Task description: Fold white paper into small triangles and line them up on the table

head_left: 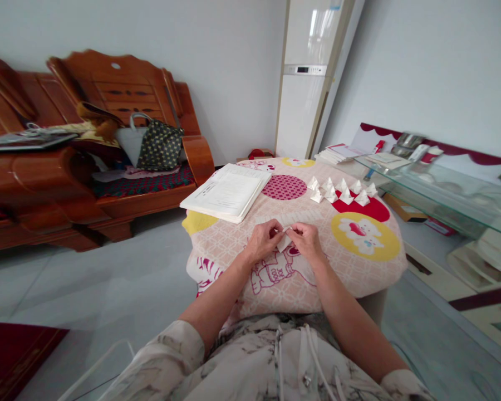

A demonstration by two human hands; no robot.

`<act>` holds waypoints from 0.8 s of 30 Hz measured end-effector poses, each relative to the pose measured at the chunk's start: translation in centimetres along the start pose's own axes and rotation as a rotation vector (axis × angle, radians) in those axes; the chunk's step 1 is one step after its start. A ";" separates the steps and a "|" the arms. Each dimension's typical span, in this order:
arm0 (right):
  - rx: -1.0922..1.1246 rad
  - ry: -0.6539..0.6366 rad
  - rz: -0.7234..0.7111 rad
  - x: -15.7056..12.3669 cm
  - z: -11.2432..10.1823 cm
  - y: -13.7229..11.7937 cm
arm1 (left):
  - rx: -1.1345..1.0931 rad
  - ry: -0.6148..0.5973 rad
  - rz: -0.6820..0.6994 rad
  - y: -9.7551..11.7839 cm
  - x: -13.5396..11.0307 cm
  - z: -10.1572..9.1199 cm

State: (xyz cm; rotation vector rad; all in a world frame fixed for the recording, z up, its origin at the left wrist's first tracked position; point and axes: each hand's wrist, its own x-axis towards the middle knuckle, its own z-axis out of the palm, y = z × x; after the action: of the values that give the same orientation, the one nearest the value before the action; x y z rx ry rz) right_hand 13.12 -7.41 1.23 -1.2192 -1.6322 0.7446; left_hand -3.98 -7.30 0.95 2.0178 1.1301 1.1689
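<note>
Paper piece (283, 243): my side of the paper stack (229, 192);
Left hand (264, 240): pinching it;
Right hand (306, 239): pinching it

Pale top (246, 362), grey marbled print; loose sleeves (177, 342); white drawstrings (280, 356).

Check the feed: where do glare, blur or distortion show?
Head view: soft, even light on the left hand and right hand, but little fine detail on the small white paper between them; head view: bright reflections on the tall white cabinet; head view: wide-lens stretching toward the edges, with the wooden sofa and glass shelf looking soft.
</note>
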 end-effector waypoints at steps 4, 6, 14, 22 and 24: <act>-0.075 0.016 -0.071 0.0 0.1 0.2 | 0.007 -0.008 0.013 0.0 -0.1 -0.1; -0.099 0.021 -0.112 0.0 0.2 0.3 | -0.013 -0.004 0.027 0.2 -0.1 -0.2; -0.183 0.027 -0.173 -0.1 0.2 -0.1 | -0.032 0.000 0.007 0.4 -0.1 -0.3; -0.117 -0.005 -0.066 -0.1 0.0 -0.6 | -0.065 0.014 0.003 -0.3 0.2 0.2; -0.011 -0.043 0.003 -0.2 -0.1 -0.7 | -0.080 0.026 -0.031 -0.2 0.3 0.2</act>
State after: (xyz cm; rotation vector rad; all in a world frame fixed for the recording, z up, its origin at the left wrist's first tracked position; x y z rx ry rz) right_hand 13.00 -7.81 1.80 -1.2210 -1.6718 0.7699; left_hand -3.87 -6.95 0.81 1.9233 1.1052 1.2090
